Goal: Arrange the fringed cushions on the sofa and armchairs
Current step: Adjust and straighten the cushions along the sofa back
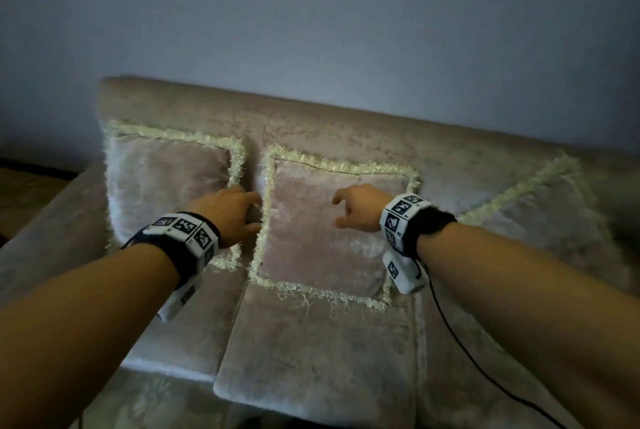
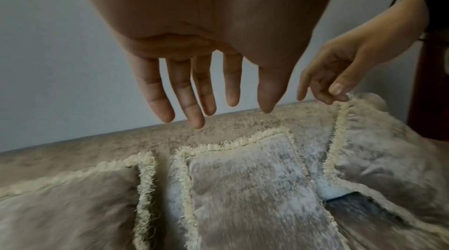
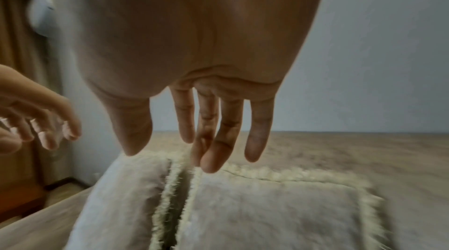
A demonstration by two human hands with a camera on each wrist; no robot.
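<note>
Leaning against the backrest of one beige velvet sofa (image 1: 346, 130) are three fringed cushions, all pale pink with cream fringe round the edges. Going from left to right in the head view: the left cushion (image 1: 166, 186) stands upright at the sofa's end by the armrest; the middle cushion (image 1: 311, 238) stands just beside it with a narrow gap between their fringes; the right cushion (image 1: 540, 214) lies tilted back, turned so one corner points up toward the top of the backrest, and sits apart from the middle one.

Two bare hands reach forward, each wrist wearing one dark band with white marker blocks. The left hand (image 1: 230, 212) hovers over the gap between the left and middle cushions, its fingertips near the middle cushion's left fringe; whether they touch it cannot be told. In the left wrist view its fingers (image 2: 184, 91) hang straight and spread, holding nothing. The right hand (image 1: 358, 207) is in front of the middle cushion's upper face, fingers loosely curled and relaxed, thumb apart, gripping nothing; the right wrist view shows its fingers (image 3: 226, 135) hanging straight down above the cushion's top fringe.

One black cable (image 1: 460, 342) trails from the right wristband across the seat cushions. Behind the sofa is one plain grey-blue wall (image 1: 311, 13).
</note>
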